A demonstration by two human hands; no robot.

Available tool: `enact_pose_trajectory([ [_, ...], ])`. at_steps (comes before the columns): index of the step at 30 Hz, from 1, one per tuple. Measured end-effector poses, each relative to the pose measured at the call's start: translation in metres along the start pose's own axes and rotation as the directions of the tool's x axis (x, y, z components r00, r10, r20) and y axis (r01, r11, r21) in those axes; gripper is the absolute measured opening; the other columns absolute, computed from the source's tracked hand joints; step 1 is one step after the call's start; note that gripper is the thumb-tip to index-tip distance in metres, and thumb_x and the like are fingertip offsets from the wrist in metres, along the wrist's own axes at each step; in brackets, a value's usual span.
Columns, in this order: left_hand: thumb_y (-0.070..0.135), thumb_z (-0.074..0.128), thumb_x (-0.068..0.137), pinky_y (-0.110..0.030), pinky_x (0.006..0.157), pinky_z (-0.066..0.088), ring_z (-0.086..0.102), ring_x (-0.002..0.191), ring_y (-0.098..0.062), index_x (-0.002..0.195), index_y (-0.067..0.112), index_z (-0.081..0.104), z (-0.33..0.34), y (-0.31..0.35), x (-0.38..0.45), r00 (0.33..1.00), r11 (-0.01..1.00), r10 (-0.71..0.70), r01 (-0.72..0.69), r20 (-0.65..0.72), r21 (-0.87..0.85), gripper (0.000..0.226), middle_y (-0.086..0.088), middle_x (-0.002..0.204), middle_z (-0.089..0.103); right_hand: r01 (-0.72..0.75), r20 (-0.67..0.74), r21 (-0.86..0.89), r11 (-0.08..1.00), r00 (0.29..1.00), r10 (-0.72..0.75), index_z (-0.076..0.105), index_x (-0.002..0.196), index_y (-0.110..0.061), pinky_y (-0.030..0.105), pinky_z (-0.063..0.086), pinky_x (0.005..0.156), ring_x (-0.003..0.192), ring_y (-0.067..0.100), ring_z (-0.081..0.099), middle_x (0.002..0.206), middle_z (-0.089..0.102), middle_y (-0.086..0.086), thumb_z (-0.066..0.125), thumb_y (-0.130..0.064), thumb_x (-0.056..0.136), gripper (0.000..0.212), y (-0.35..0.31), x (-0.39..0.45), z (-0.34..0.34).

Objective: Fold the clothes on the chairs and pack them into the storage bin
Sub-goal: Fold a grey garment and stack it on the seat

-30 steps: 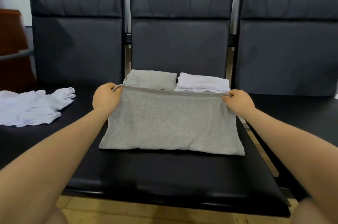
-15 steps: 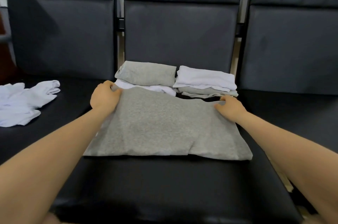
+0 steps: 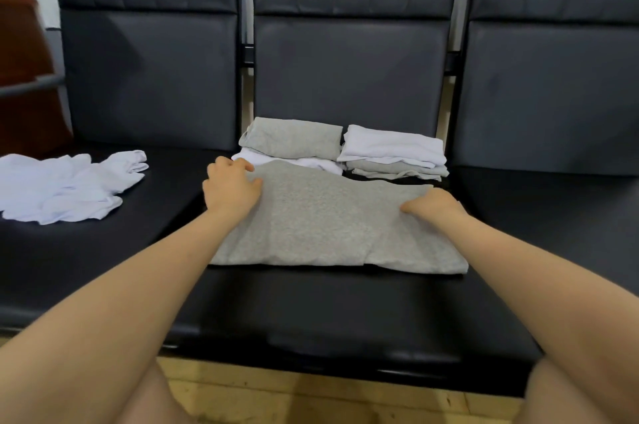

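Chairs (image 3: 345, 77), three black padded seats in a row, w/ wooden floor (image 3: 311, 396) showing near. Grey garment (image 3: 328, 226) spread flat on middle seat, part-folded. White clothes (image 3: 65, 184) heaped loose on left seat. Two folded stacks at far edge of middle seat: grey-over-white stack (image 3: 294, 143) left, white-over-grey stack (image 3: 394, 153) right. Left hand (image 3: 231, 188) resting on garment's far left corner, fingers loosely curled; grip unclear. Right hand (image 3: 434, 205) pressing far right corner, fingers mostly hidden.
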State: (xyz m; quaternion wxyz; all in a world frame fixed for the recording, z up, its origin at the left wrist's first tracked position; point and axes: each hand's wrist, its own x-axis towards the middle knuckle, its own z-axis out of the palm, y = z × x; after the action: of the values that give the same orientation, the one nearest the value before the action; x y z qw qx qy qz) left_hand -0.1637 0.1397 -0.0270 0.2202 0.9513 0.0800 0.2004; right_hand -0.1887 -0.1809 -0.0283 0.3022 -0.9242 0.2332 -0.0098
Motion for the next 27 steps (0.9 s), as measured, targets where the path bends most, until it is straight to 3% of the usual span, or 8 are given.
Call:
enact_pose_trajectory([
  [5,0.023,0.053,0.09,-0.027,0.078,0.042,0.05,0.104,-0.019,0.107,0.018,0.065,-0.009,0.024,-0.024,0.985,0.974,0.119,-0.091,0.124,-0.208,0.021,-0.002,0.114,0.057,-0.011,0.113,0.094,0.996,0.994,0.0,0.05,0.128,-0.003,0.029,0.04,0.083,0.109,0.027,0.051,0.129,0.051,0.009,0.075,-0.032,0.081,0.06,0.003,-0.024,-0.005],
  [7,0.022,0.053,0.092,-0.02,0.064,0.037,0.052,0.091,-0.013,0.097,0.016,0.064,-0.012,0.028,-0.032,0.967,0.942,0.106,-0.023,0.233,-0.334,0.014,0.006,0.096,0.059,-0.008,0.151,0.169,0.986,0.988,-0.017,0.05,0.128,-0.003,0.026,0.039,0.076,0.089,0.02,0.05,0.125,0.052,0.007,0.074,-0.03,0.083,0.058,0.002,-0.031,-0.004],
  [9,0.022,0.055,0.092,-0.02,0.069,0.039,0.053,0.09,-0.013,0.092,0.014,0.062,-0.011,0.028,-0.036,0.944,0.906,0.103,0.041,0.313,-0.422,0.01,0.007,0.09,0.058,-0.026,0.15,0.272,0.962,0.989,-0.015,0.053,0.123,-0.002,0.028,0.044,0.078,0.082,0.015,0.051,0.111,0.052,0.006,0.07,-0.025,0.086,0.046,0.001,-0.034,-0.003],
  [14,0.023,0.056,0.092,-0.016,0.061,0.039,0.054,0.087,-0.012,0.095,0.012,0.064,-0.009,0.017,-0.037,0.935,0.915,0.127,0.017,0.33,-0.402,0.014,0.007,0.09,0.059,-0.343,0.362,0.538,0.77,0.919,0.156,0.061,0.119,-0.015,0.042,0.044,0.101,0.108,0.027,0.059,0.118,0.064,0.004,0.084,-0.034,0.061,0.066,0.012,-0.01,0.001],
  [17,0.024,0.056,0.092,-0.014,0.059,0.038,0.054,0.086,-0.012,0.099,0.01,0.065,-0.009,0.011,-0.034,0.94,0.926,0.12,0.01,0.32,-0.376,0.018,0.005,0.094,0.06,-0.388,0.356,0.576,0.719,0.911,0.206,0.061,0.117,-0.012,0.041,0.046,0.099,0.108,0.027,0.06,0.115,0.065,0.006,0.078,-0.027,0.075,0.048,0.007,-0.011,-0.001],
  [20,0.026,0.055,0.092,-0.017,0.06,0.041,0.056,0.086,-0.013,0.099,0.012,0.065,-0.006,0.005,-0.03,0.939,0.925,0.126,0.004,0.319,-0.379,0.018,0.004,0.094,0.061,-0.149,0.159,0.647,0.748,0.986,0.059,0.061,0.114,-0.005,0.038,0.047,0.095,0.107,0.026,0.058,0.116,0.062,0.008,0.069,-0.017,0.084,0.034,-0.013,-0.017,-0.003],
  [23,0.026,0.053,0.093,-0.019,0.059,0.041,0.055,0.083,-0.013,0.097,0.015,0.063,-0.003,0.002,-0.026,0.939,0.922,0.127,0.007,0.32,-0.388,0.016,0.008,0.084,0.059,0.138,-0.051,0.542,0.829,0.99,-0.131,0.059,0.106,-0.004,0.032,0.047,0.081,0.089,0.019,0.053,0.096,0.058,0.006,0.058,-0.015,0.09,0.02,-0.046,-0.028,0.0],
  [27,0.028,0.053,0.093,-0.024,0.062,0.042,0.055,0.077,-0.013,0.092,0.018,0.062,0.005,-0.004,-0.022,0.941,0.925,0.119,0.011,0.316,-0.38,0.013,0.009,0.077,0.057,0.371,0.03,0.432,0.822,0.905,-0.425,0.062,0.089,-0.004,0.029,0.045,0.069,0.081,0.017,0.056,0.086,0.06,0.004,0.056,-0.028,0.093,0.024,-0.09,-0.048,0.019],
])
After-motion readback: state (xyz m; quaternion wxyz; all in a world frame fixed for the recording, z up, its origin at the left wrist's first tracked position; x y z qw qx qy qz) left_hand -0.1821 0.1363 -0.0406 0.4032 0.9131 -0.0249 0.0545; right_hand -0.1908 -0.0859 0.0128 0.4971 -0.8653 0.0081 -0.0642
